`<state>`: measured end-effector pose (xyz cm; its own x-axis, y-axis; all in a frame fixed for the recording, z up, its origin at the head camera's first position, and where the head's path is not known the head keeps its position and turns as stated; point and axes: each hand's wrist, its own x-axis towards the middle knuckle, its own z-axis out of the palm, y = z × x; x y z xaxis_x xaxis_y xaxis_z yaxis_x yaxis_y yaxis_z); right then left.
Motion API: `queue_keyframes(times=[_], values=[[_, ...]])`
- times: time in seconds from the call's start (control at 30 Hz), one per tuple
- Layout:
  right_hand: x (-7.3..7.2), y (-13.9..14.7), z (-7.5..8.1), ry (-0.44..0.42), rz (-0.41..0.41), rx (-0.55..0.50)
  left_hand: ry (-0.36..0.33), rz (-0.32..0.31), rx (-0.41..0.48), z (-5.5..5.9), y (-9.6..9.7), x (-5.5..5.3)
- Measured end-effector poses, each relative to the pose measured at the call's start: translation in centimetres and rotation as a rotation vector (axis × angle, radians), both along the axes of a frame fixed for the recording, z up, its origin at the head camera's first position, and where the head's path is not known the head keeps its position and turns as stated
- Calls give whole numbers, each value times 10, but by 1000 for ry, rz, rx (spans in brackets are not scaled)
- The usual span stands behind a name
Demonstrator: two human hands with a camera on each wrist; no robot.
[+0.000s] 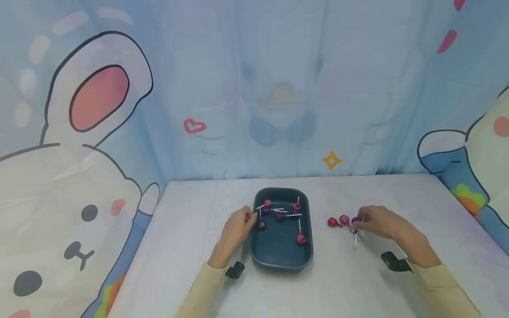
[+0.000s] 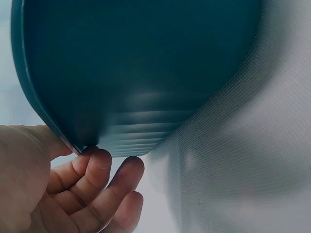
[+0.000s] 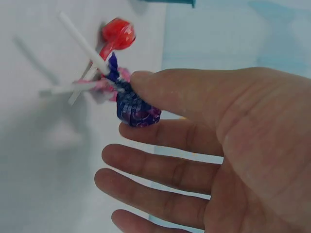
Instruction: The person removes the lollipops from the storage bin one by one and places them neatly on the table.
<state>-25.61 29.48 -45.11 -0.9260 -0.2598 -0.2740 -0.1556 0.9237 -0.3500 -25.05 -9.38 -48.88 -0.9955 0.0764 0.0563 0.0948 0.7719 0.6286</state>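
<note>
My left hand (image 1: 237, 227) pinches the left rim of a dark teal tray (image 1: 278, 258); in the left wrist view the thumb is inside or on the rim and the curled fingers (image 2: 99, 170) lie against the outer wall. Several wrapped lollipops, among them a pink one (image 1: 301, 239) and a purple one (image 1: 262, 225), lie in the tray. To its right, my right hand (image 1: 381, 222) holds a purple lollipop (image 3: 138, 109) between thumb and index finger, its white stick pointing away from the palm. Beside it lie a red lollipop (image 3: 119, 34) and a pink lollipop (image 1: 344, 219).
A white cloth covers the table (image 1: 191, 212). Behind it hangs a light blue curtain (image 1: 278, 53) with cartoon figures. A black wrist strap piece (image 1: 235, 270) sits at the left wrist and another strap piece (image 1: 394, 261) at the right.
</note>
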Motion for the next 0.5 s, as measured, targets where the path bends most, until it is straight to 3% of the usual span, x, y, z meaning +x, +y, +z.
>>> queue_keyframes(times=[0.5], values=[[-15, 2, -6, -75, -19, 128, -9, -2, -2, -1, -1, -1]])
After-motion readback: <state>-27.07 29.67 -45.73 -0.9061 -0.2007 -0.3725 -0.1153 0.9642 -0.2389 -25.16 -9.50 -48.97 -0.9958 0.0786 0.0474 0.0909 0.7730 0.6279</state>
